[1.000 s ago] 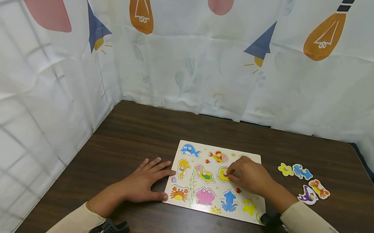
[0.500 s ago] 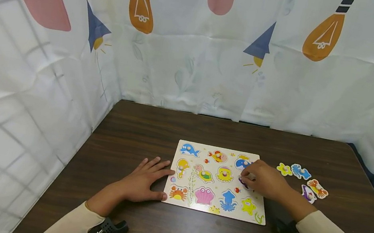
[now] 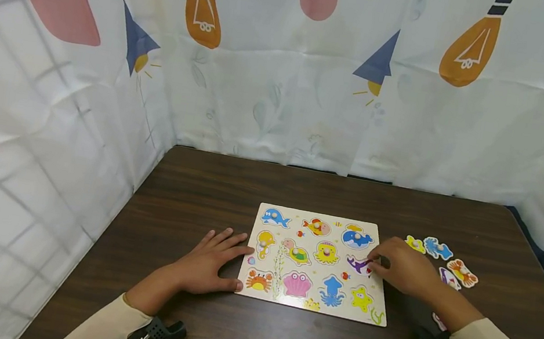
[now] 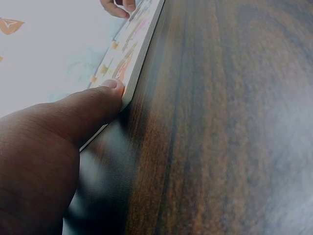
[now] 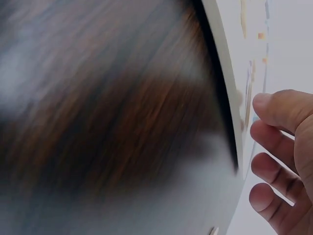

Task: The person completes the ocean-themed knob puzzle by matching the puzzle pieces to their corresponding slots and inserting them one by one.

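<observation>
Tabletop: hands (image 3: 209,263) flat, (image 3: 402,268) curled.

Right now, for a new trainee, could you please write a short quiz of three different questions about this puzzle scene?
1. True or false: the left hand lies flat against the left edge of the puzzle board.
2. Which piece is at the right hand? A) purple shark B) pink shell C) orange crab
3. Fill in: the loose pieces lie on the table to the ____ of the board.

Key: 1 true; 2 A; 3 right.
</observation>
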`<state>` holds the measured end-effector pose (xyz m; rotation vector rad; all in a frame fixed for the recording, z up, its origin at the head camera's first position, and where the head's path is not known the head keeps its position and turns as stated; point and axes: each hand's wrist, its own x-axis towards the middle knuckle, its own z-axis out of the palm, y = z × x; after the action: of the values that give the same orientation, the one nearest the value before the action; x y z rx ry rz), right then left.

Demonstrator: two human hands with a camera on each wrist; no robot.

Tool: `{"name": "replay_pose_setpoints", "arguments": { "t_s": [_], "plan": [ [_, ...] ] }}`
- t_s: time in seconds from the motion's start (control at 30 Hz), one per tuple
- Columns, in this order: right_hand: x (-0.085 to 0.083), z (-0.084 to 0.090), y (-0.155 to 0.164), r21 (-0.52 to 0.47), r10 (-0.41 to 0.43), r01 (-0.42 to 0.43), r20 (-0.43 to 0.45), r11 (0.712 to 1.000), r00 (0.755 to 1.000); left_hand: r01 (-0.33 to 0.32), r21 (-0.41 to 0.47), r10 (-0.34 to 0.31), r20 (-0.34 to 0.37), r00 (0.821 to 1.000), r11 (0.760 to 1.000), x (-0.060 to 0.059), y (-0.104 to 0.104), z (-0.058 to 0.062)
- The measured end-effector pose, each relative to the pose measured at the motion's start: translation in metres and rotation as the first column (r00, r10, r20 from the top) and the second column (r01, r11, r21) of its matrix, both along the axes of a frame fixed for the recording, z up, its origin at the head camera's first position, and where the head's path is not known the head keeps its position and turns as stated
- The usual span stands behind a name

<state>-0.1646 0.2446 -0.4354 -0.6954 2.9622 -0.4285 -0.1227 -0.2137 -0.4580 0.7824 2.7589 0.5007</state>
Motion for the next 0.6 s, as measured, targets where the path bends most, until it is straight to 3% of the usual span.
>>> {"name": "replay_pose_setpoints", "arguments": {
  "t_s": [0.6],
  "plan": [
    [0.011,-0.002,0.060,-0.015,-0.034,0.032,-0.106,0.999,0.994,0.001,0.011,0.000,-0.002,1.000,1.000,0.001,0.001,0.002]
  ]
}}
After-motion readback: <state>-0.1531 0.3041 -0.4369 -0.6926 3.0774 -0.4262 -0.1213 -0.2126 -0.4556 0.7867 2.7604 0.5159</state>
